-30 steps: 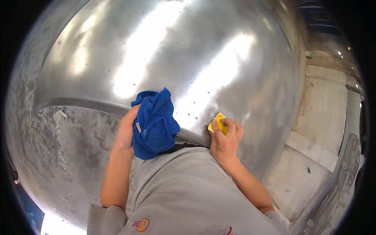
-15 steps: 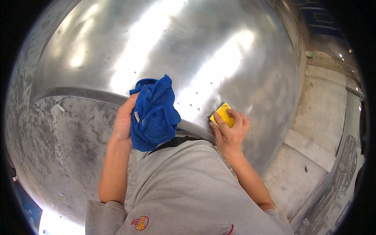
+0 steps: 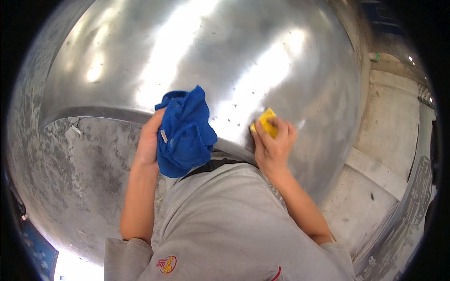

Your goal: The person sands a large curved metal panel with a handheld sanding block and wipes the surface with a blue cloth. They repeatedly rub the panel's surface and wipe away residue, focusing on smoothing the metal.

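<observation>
My left hand (image 3: 149, 133) grips a bunched blue cloth (image 3: 185, 133) with a small pale tag, held in front of my waist over the near edge of the panel. The cloth hides most of the fingers. To the right, my right hand (image 3: 276, 145) is closed round a yellow sanding block (image 3: 268, 124), with the fingers over its top and right side. The block rests against a large curved panel of bare shiny metal (image 3: 220, 51), near its lower right part. Small dark specks and bright light reflections show on the metal.
Past the panel's curved near edge at left lies a mottled grey floor (image 3: 108, 173) with a small white scrap (image 3: 76, 129) on it. Pale slabs (image 3: 389, 112) run along the right side. A small green object (image 3: 374, 57) lies at the upper right.
My right hand and the yellow sanding block have moved a little farther up the panel, away from my body. My left hand stays in nearly the same place with the cloth.
</observation>
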### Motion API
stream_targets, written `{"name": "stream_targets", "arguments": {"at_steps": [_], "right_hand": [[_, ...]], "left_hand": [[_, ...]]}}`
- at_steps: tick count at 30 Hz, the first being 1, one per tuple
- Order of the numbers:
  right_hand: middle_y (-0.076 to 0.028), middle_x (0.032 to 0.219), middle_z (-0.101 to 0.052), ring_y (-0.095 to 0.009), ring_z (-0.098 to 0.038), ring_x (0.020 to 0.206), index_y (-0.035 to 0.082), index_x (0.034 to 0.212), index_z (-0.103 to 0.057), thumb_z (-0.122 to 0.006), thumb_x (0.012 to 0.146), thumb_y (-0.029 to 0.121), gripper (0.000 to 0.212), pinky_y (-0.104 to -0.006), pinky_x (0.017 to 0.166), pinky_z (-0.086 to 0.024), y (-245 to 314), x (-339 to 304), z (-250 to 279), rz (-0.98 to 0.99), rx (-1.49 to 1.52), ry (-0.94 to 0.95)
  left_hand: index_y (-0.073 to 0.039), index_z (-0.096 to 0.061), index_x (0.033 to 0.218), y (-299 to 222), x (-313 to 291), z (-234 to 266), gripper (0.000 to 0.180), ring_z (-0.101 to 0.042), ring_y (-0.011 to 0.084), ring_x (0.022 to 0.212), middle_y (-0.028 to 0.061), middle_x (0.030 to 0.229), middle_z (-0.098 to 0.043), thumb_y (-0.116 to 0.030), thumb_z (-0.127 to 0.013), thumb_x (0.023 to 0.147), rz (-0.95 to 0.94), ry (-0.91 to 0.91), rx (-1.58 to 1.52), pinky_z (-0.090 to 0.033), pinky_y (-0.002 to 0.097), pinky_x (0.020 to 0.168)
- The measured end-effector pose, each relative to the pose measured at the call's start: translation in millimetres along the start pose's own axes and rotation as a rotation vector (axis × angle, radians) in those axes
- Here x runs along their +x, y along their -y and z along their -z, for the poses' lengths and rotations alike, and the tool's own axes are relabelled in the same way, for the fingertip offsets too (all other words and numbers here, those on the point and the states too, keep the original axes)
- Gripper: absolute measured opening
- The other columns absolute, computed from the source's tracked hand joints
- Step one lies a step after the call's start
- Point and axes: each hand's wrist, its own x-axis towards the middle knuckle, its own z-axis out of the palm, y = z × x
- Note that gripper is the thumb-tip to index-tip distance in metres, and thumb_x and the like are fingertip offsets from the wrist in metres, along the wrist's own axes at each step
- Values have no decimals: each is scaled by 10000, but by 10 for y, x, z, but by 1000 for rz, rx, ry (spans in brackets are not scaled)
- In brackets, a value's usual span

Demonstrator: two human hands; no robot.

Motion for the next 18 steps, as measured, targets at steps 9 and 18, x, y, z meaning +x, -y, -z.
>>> {"name": "stream_targets", "arguments": {"at_steps": [9, 18], "right_hand": [[-144, 1179, -644, -364, -529, 1088, 120, 1117, -810, -840, 814, 84, 307, -475, 957, -418, -35, -2, 51, 6, -13, 2], [-148, 1159, -643, -363, -537, 1096, 126, 1133, -803, -833, 821, 83, 316, -465, 953, -420, -70, 22, 4, 37, 21, -42]], "left_hand": [[7, -721, 1205, 7, -15, -23, 403, -756, 197, 918, 117, 1106, -771, -342, -660, 1011, -14, 30, -51, -652, 354, 815], [18, -709, 1215, 2, -4, 0, 422, -754, 203, 918, 123, 1095, -767, -351, -633, 1026, -47, -29, -20, -654, 362, 817]]}}
